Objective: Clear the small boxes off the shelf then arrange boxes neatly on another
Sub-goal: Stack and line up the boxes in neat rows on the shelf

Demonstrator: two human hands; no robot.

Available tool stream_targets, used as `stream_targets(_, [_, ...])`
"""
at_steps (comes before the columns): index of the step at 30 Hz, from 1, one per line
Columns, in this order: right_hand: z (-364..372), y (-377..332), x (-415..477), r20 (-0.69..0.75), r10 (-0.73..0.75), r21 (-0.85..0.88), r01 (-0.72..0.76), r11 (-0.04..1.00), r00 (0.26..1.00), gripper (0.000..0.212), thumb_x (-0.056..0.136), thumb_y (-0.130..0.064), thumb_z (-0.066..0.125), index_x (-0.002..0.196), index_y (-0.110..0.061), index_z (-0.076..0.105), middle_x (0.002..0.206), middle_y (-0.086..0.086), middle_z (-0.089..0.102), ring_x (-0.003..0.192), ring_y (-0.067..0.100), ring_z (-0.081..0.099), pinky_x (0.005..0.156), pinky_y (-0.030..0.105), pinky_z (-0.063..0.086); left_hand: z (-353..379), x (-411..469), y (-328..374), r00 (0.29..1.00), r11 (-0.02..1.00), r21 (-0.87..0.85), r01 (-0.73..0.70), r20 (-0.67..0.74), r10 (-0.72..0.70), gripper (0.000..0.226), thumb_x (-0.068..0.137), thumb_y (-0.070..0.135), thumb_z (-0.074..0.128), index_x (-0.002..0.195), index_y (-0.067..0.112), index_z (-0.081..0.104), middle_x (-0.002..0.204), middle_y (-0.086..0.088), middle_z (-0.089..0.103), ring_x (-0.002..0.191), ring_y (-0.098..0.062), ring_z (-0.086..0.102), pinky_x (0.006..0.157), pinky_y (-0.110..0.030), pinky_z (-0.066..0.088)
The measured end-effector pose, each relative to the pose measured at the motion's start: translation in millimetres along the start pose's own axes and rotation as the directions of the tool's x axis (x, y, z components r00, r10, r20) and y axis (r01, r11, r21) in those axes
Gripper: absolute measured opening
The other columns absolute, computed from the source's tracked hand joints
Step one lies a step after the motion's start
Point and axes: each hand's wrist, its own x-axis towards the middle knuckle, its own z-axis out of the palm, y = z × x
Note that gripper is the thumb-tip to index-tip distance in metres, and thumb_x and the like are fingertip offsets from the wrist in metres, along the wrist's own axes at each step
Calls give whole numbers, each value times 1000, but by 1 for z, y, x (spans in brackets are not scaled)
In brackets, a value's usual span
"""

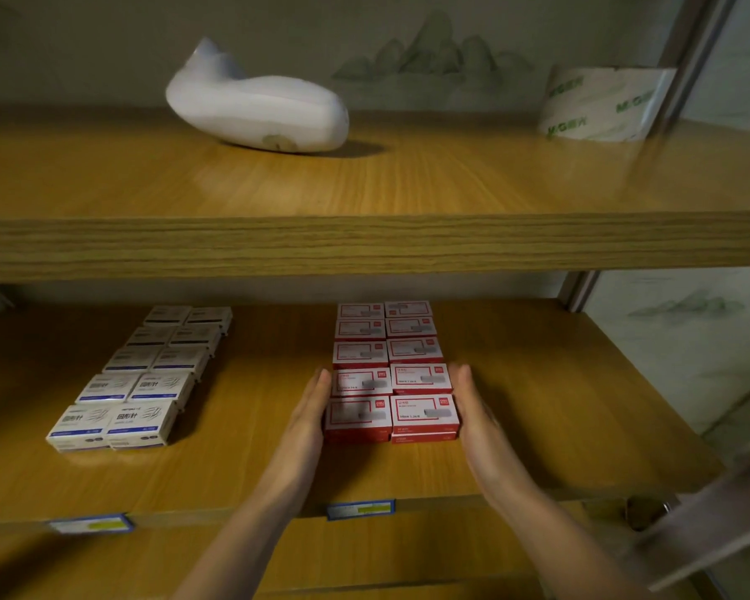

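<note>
Several small red boxes (392, 365) lie in two neat columns on the lower wooden shelf (537, 404), running from front to back. My left hand (310, 415) presses flat against the left side of the front red boxes, fingers straight. On the opposite side, my right hand (473, 409) presses the right flank of the same boxes, fingers also straight. To the left, several small white boxes with blue print (144, 378) sit in two columns on the same shelf.
The upper shelf (364, 240) overhangs the boxes and carries a white rounded object (256, 106) and a roll of printed tape (602, 103). Price labels (360, 509) sit on the lower shelf's front edge. A metal frame post (689, 539) crosses at the right.
</note>
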Motion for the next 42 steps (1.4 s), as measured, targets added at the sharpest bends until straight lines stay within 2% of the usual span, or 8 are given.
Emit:
stream_targets(7, [7, 0, 1, -3, 30, 12, -30, 999, 1000, 56, 74, -68, 15, 121, -49, 39, 116, -24, 51, 103, -6, 49, 90, 22, 31, 6, 0, -1, 1000, 998, -59, 10, 9, -10, 62, 74, 75, 38, 124, 40, 50, 128, 5, 57, 118, -15, 52, 106, -44, 32])
stream_targets(13, [-3, -10, 21, -72, 49, 184, -35, 982, 996, 81, 71, -70, 18, 140, -28, 22, 127, -19, 45, 120, 13, 45, 105, 40, 27, 1, 12, 15, 998, 995, -82, -63, -35, 60, 41, 86, 60, 29, 88, 34, 61, 67, 36, 62, 67, 17, 59, 67, -13, 45])
stream_targets(15, [-2, -12, 26, -62, 40, 196, -27, 980, 997, 68, 74, -68, 18, 130, -32, 34, 96, -23, 62, 94, 5, 61, 91, 34, 42, 5, 17, 22, 997, 993, -90, -79, 3, 80, 45, 86, 56, 29, 74, 38, 68, 62, 33, 63, 63, 14, 61, 51, -8, 48])
stream_targets(19, [2, -15, 31, -46, 39, 179, -30, 983, 998, 45, 73, -67, 21, 80, -38, 55, 74, -18, 70, 74, 4, 67, 59, 19, 52, 8, 21, 25, 993, 994, -83, -70, 84, 77, 43, 86, 59, 29, 83, 46, 70, 92, 11, 72, 87, -11, 68, 62, -17, 53])
stream_targets(25, [6, -11, 35, -26, 72, 59, -70, 996, 997, 54, 72, -70, 17, 103, -42, 52, 98, -11, 64, 88, 9, 64, 73, 25, 49, 8, 25, 17, 995, 991, -123, -54, 74, 64, 47, 89, 60, 29, 97, 36, 69, 103, 0, 71, 94, -20, 67, 67, -23, 55])
stream_targets(32, [-7, -16, 44, -35, 12, 33, -10, 999, 999, 48, 79, -66, 14, 73, -40, 55, 62, -24, 65, 66, -7, 62, 77, 21, 46, 3, 42, 15, 991, 984, -127, -129, 18, 132, 42, 86, 55, 27, 83, 37, 64, 71, 25, 69, 69, 11, 63, 51, -6, 46])
stream_targets(38, [-9, -32, 74, -90, 1, -77, -8, 997, 996, 57, 91, -55, 8, 138, -29, 27, 84, -7, 62, 74, 3, 58, 92, 31, 35, 2, 68, 27, 996, 989, -119, -90, 4, 91, 39, 98, 39, 20, 80, 31, 54, 53, 24, 63, 53, 10, 61, 45, -7, 46])
stream_targets(42, [-4, -31, 79, -41, -31, -166, 24, 986, 999, 50, 91, -56, 10, 82, -26, 48, 66, 0, 64, 67, 9, 66, 72, 23, 48, 0, 77, 25, 997, 997, -4, -77, 26, 77, 40, 96, 46, 21, 82, 32, 56, 60, 23, 67, 58, 4, 64, 55, -18, 47])
